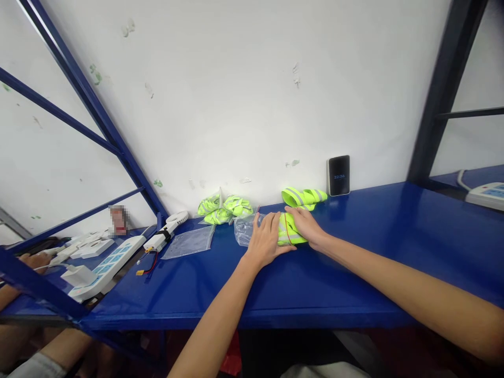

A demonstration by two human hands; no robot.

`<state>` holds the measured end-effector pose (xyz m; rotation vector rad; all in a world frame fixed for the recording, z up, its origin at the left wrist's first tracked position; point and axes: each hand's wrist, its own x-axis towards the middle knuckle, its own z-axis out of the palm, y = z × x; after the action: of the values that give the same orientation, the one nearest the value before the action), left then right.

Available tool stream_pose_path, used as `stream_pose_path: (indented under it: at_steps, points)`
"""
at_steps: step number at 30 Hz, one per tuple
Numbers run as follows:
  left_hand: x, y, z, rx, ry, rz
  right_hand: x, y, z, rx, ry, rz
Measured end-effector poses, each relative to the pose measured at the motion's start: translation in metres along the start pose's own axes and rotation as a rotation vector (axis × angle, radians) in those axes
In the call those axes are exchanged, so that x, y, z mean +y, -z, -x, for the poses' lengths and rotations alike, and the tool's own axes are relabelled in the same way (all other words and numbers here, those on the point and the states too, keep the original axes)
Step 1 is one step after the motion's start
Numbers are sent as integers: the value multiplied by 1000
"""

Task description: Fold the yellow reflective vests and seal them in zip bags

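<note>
A folded fluorescent yellow-green strap with grey bands (pixel 286 231) lies partly inside a clear plastic bag (pixel 243 230) on the blue table. My left hand (pixel 265 240) presses on the bag at the strap's left end, thumb and fingers apart around the bag's opening. A red line runs across the strap between my hands. From the right, my right hand (pixel 306 226) grips the strap, its fingers over the top edge. Just behind it, another loose yellow-green strap (pixel 303 197) lies by the wall.
Bagged yellow-green bundles (pixel 224 209) sit at the wall. A flat clear bag (pixel 189 242), a white fan (pixel 177 218), a wired battery pack (pixel 157 241) and a power strip (pixel 108 268) are left. A clock display (pixel 338 176) stands behind right. Another person's hand (pixel 35 261) shows far left.
</note>
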<state>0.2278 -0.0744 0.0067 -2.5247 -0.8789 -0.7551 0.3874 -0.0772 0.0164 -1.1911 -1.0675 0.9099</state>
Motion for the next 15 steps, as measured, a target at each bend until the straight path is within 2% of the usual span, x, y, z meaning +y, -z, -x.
stream_pose_path:
  at_steps: [2, 4, 11, 13, 15]
  points:
    - [0, -2, 1, 13, 2, -32, 1, -2, 2, 41, -106, -114]
    - [1, -3, 1, 24, -5, -48, 4, -5, 3, 82, -134, -211]
    - [-2, -1, 3, 112, -14, -13, 9, -7, 7, 189, 14, -307]
    - [-3, -1, 3, 122, -27, 5, 6, -6, 8, 140, -3, -353]
    - [-4, -1, 4, 107, -49, 32, 5, -6, 9, -22, -104, -403]
